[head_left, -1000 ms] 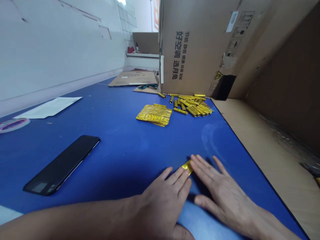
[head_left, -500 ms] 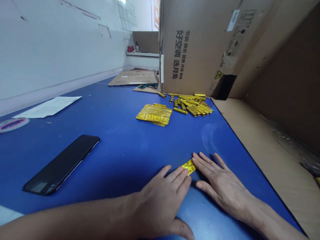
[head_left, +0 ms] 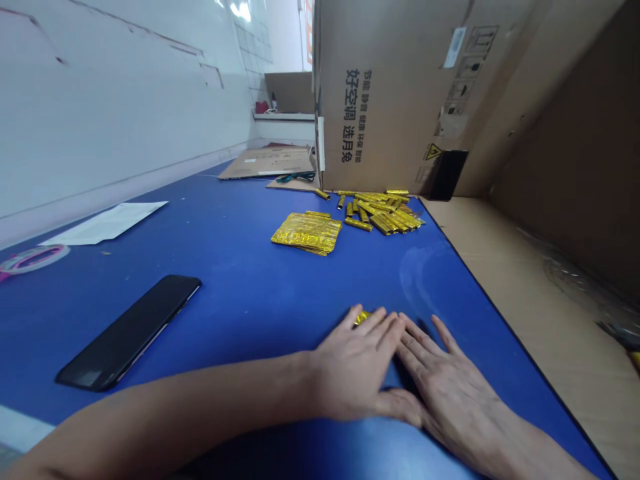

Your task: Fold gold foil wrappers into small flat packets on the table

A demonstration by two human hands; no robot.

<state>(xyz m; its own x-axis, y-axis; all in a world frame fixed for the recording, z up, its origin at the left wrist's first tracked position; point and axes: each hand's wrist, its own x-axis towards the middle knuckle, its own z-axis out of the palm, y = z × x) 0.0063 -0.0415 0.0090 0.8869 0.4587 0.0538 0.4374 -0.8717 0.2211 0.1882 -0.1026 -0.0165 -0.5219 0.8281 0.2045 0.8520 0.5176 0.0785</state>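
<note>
Blue tabletop [head_left: 240, 320] | left hand [head_left: 357, 363], right hand [head_left: 445, 380] flat, together | gold foil [head_left: 363, 318] under left hand

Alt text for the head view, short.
Left hand and right hand lie palm-down on a blue table, by a small gold foil piece. Beyond: a gold foil stack, gold foil sticks, a black phone, a cardboard box.
</note>
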